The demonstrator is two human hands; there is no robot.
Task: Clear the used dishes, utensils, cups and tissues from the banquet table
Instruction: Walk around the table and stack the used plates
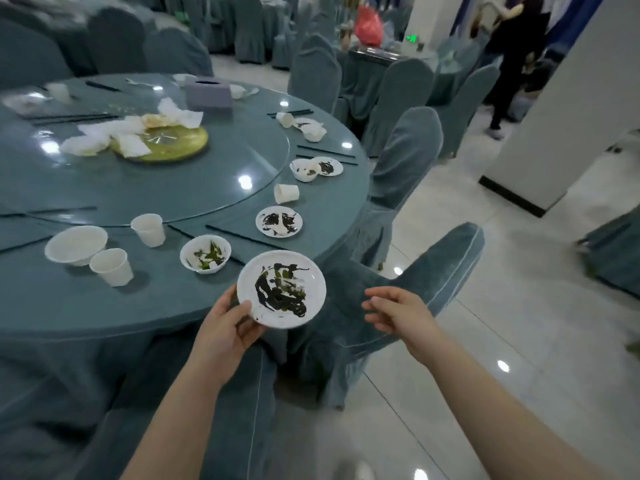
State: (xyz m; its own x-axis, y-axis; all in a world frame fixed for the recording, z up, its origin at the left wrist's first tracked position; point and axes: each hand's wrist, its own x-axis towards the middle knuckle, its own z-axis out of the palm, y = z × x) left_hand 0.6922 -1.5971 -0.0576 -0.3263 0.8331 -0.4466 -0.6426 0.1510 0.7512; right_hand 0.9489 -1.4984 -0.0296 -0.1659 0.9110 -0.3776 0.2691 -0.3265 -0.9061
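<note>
Both forearms reach in from the bottom edge. The left hand point(227, 327) pinches a dirty plate point(281, 289) by its near-left rim, thumb on top and fingers curled beneath, holding it in the air just past the desk point(86, 306) edge and above a covered chair point(433, 271). The plate is white, smeared with dark sauce and green scraps. The right hand point(398, 311) hovers just right of the plate without touching it, fingers loosely bent and empty.

Nearest on the desk, a bowl point(205, 253) with green leftovers sits just left of the held plate. Farther left stand two cups point(111, 266) and a large empty bowl point(76, 244); one cup touches that bowl. Beyond the small bowl lies another sauced plate point(279, 221), then a tipped cup point(286, 193), then a bowl resting against a third plate point(329, 166). Dark chopsticks point(235, 235) lie between the settings. On the glass turntable point(207, 188), crumpled tissues point(104, 138) lie heaped over a yellow-green centre disc point(176, 143), with a grey tissue box point(207, 92) behind. A person in black point(512, 46) stands at the far right.
</note>
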